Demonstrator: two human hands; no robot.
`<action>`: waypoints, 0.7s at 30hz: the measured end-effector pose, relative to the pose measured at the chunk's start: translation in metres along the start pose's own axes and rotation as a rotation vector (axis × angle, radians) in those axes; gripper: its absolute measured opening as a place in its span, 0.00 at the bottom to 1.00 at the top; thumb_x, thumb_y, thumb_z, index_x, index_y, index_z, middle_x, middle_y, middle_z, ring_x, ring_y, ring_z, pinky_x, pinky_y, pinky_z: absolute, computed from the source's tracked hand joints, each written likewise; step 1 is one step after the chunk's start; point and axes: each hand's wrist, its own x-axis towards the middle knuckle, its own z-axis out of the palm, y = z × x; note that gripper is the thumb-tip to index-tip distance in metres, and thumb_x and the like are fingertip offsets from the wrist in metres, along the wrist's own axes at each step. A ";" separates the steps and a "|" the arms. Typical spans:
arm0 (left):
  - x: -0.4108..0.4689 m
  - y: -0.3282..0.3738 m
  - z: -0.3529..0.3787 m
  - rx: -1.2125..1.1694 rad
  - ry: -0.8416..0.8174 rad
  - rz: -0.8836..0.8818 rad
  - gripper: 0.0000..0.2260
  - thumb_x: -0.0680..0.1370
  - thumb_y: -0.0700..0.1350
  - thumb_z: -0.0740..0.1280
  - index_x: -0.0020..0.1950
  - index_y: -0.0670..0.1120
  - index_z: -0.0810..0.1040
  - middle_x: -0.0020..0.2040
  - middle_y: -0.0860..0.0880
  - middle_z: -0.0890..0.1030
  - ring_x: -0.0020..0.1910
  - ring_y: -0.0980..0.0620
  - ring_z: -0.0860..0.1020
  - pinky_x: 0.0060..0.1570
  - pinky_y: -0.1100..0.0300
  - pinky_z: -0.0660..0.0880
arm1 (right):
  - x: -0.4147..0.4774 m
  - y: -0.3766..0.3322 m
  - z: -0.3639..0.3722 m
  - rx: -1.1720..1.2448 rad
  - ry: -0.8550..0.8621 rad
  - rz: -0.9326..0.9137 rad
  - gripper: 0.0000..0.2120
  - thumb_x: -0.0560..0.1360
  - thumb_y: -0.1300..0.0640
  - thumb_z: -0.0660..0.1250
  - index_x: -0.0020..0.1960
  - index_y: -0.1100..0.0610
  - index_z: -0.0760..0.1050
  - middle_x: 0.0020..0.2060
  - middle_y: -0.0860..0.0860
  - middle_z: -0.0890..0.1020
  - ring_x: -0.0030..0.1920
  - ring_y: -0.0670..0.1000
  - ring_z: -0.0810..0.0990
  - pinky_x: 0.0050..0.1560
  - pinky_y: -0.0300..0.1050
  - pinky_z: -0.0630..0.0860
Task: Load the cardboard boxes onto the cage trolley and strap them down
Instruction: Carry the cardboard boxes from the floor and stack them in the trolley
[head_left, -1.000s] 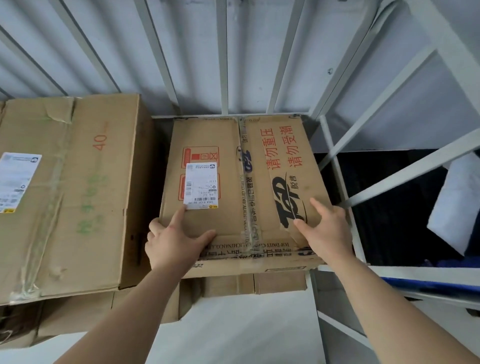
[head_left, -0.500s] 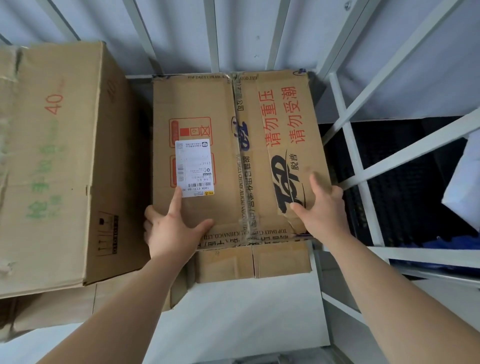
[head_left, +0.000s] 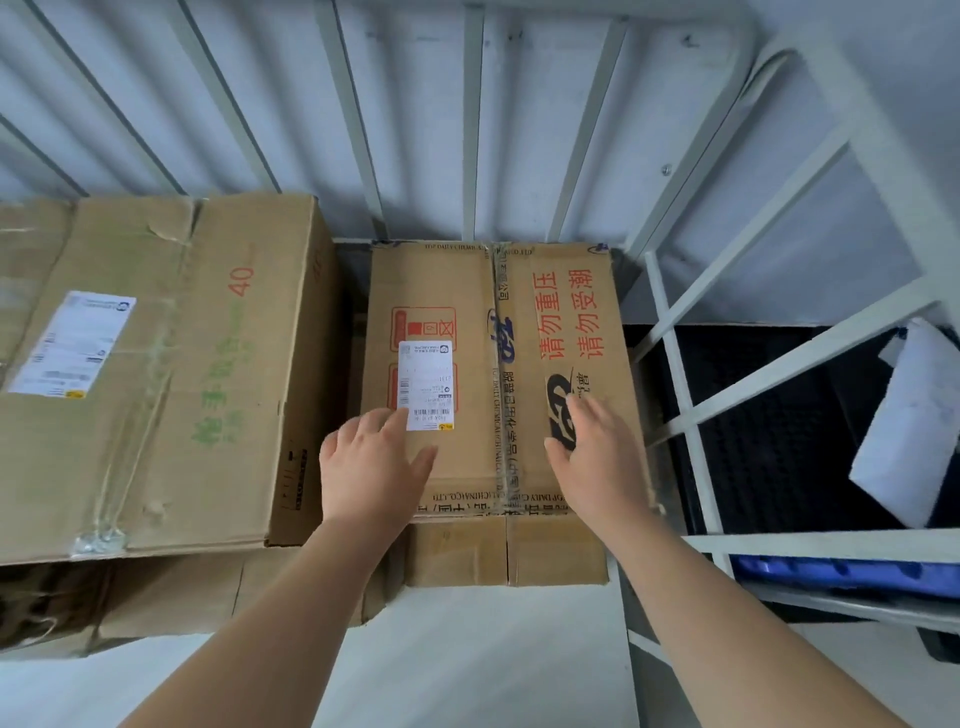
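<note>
I am observing a pale ribbed wall (head_left: 415, 130) standing behind. A light floor (head_left: 883, 649) is lying at lower right, a black ribbed mat (head_left: 779, 441) is showing beside it, and even light is falling throughout.

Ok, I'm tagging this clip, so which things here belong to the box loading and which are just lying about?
Job: printed box, left hand and right hand flat on it; large box marked 40; lower box; cage trolley.
Lying about, outside the trolley: white bundle; blue item; black mat.
</note>
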 end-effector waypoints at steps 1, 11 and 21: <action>-0.007 0.001 -0.018 -0.012 0.020 0.015 0.15 0.77 0.58 0.61 0.59 0.54 0.74 0.61 0.54 0.76 0.61 0.48 0.72 0.60 0.53 0.66 | -0.006 -0.012 -0.014 0.015 0.012 -0.036 0.26 0.78 0.51 0.63 0.73 0.58 0.63 0.70 0.52 0.69 0.70 0.52 0.66 0.70 0.50 0.65; -0.127 -0.028 -0.204 -0.108 0.285 -0.031 0.15 0.77 0.55 0.64 0.58 0.50 0.80 0.55 0.52 0.81 0.53 0.46 0.78 0.51 0.53 0.72 | -0.098 -0.140 -0.155 0.001 0.078 -0.419 0.24 0.78 0.50 0.63 0.72 0.56 0.66 0.67 0.50 0.73 0.67 0.50 0.70 0.66 0.42 0.65; -0.311 -0.128 -0.321 -0.112 0.488 -0.326 0.14 0.76 0.56 0.65 0.57 0.52 0.81 0.55 0.54 0.81 0.55 0.46 0.77 0.56 0.54 0.68 | -0.251 -0.304 -0.199 0.062 -0.033 -0.832 0.24 0.78 0.51 0.63 0.72 0.58 0.67 0.69 0.51 0.72 0.69 0.50 0.68 0.71 0.41 0.62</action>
